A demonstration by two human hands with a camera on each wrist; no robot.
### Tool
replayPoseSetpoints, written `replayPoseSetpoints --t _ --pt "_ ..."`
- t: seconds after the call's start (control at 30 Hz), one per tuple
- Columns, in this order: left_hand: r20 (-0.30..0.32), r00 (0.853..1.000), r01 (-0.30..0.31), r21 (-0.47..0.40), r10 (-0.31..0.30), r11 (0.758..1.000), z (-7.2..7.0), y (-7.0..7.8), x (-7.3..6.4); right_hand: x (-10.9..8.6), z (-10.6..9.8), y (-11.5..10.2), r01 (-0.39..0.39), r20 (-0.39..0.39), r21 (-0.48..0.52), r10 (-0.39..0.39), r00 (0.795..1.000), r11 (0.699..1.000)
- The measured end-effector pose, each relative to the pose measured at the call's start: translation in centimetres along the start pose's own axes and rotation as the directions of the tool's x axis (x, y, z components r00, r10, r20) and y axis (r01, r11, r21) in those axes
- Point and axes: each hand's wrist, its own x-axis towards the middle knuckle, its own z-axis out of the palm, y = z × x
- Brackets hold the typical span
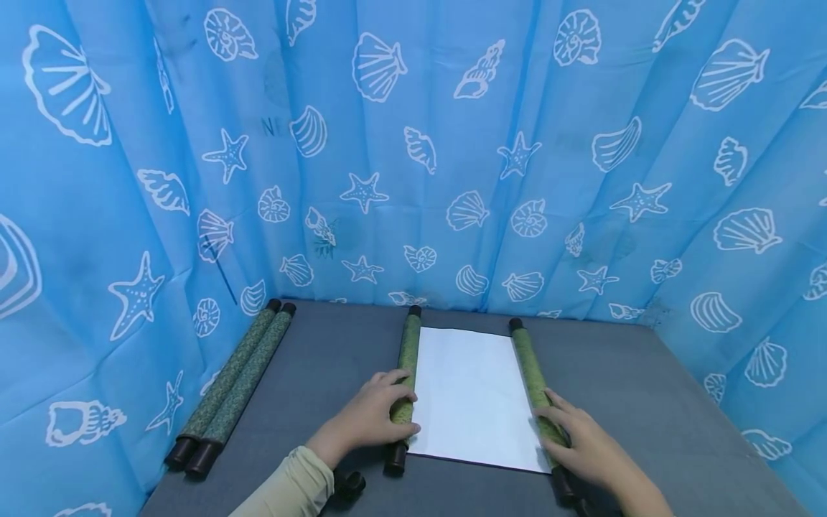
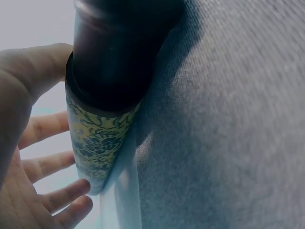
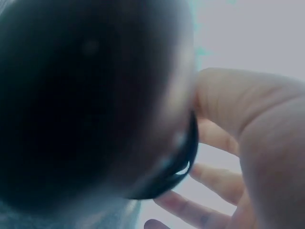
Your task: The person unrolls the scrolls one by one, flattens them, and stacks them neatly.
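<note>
A hanging scroll lies partly unrolled, its white sheet (image 1: 477,395) flat between two green patterned rolls with dark end knobs. My left hand (image 1: 371,413) grips the left roll (image 1: 409,345) near its lower end, thumb on one side and fingers over it. In the left wrist view, the same roll (image 2: 97,140) shows a yellow-and-dark floral pattern and a dark knob (image 2: 114,52). My right hand (image 1: 584,441) holds the right roll (image 1: 530,359) near its lower end. A blurred dark knob (image 3: 95,95) fills much of the right wrist view, partly hiding the fingers.
Two more dark green rolled scrolls (image 1: 248,377) lie side by side at the table's left. A small black object (image 1: 350,485) sits by the left wrist. Behind the grey table (image 1: 310,366) hangs a blue curtain (image 1: 426,158) with white shells.
</note>
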Motion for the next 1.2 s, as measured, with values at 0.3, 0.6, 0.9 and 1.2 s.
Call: replayPoseSetpoints --t 0.3,0.6,0.9,1.2 --pt "-0.023 0.999 0.029 -0.013 -0.029 1.0 -0.4 -0.6 -0.5 0.1 0.0 0.7 0.029 0.012 0.042 -0.029 1.0 0.999" --pt "-0.039 0.998 0.044 -0.03 -0.045 0.999 -1.1 -0.8 -1.0 0.0 -0.1 0.8 0.036 0.011 0.051 -0.037 0.999 0.998" --pt "-0.026 0.998 0.051 -0.003 -0.051 0.999 -1.3 -1.1 -1.0 0.3 0.1 0.8 -0.003 -0.002 -0.022 0.003 1.0 1.0" --pt "-0.027 0.996 0.089 0.003 -0.089 0.996 -1.6 -1.8 -1.2 0.1 0.1 1.3 -0.007 -0.035 -0.022 0.006 0.999 1.0"
